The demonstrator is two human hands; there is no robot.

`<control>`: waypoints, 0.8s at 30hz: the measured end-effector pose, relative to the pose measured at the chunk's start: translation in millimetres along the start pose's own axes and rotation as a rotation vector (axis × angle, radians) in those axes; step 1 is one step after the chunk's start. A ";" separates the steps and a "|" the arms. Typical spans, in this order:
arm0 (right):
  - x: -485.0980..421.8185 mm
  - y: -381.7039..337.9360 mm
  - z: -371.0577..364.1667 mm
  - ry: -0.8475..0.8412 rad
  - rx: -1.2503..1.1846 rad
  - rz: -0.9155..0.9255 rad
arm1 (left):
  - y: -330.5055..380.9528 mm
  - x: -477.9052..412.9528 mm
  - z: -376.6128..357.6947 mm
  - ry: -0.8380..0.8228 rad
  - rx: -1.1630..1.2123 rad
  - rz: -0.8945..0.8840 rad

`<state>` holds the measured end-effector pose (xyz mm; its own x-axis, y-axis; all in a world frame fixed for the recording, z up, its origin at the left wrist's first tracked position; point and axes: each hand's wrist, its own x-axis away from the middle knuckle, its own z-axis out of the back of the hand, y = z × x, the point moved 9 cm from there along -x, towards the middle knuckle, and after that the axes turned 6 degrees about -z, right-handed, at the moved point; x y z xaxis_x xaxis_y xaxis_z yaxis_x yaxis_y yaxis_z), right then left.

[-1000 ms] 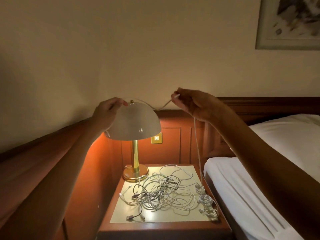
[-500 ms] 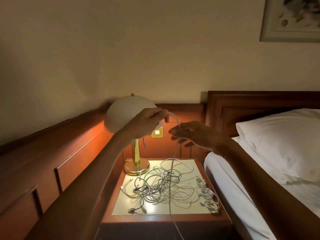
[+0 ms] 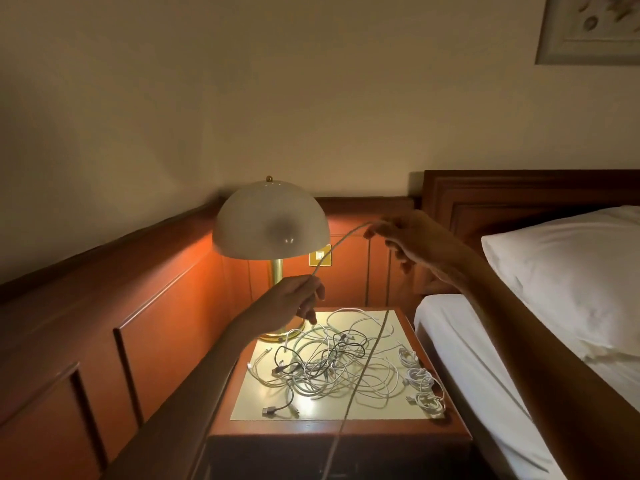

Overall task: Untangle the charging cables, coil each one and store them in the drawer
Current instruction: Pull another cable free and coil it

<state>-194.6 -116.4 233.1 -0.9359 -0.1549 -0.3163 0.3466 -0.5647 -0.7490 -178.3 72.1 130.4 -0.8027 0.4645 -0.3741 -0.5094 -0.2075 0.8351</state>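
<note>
The thin white charging cable (image 3: 337,244) is up in the air above the bedside table, stretched on a slant. Its lower end is pinched in the curled fingers of the left hand (image 3: 294,301), and its upper end is nipped at the fingertips of the right hand (image 3: 412,240), whose other fingers hang loose. The right hand is blurred, so I can't be surer of its grip.

A long pale tail drops across the table front and out of sight below. I can't tell where it joins the held stretch. The slack therefore lies below and towards the person, and I'd guess coiling means gathering that tail up towards the left hand, which is the lower one and nearer the table.

Beneath, the loose tangle of white and black cables (image 3: 332,365) sprawls over the pale inlaid top of the reddish wooden nightstand (image 3: 346,426). Three small white coiled bundles (image 3: 419,375) sit in a row by its right edge. A brass-stemmed lamp with a smooth cream dome shade (image 3: 270,226) glows behind them. The white-sheeted bed (image 3: 467,358) lies just to the right. I can't make out any drawer in the dark front.
</note>
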 end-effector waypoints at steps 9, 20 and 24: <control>9.5 6.7 -68.0 -0.254 0.358 0.286 | 26.8 10.6 -33.6 -0.064 0.531 0.006; -0.4 31.2 -65.7 -0.085 0.049 0.149 | 17.3 30.8 -63.0 -0.355 0.634 0.132; 22.8 69.3 -108.9 -0.084 -0.130 -0.028 | 22.5 9.0 -40.6 -0.059 0.902 0.005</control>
<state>-185.1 -70.9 110.6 -0.9453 -0.2107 -0.2491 0.3208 -0.4605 -0.8277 -209.6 36.7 129.4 -0.7743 0.5137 -0.3694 -0.0498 0.5325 0.8450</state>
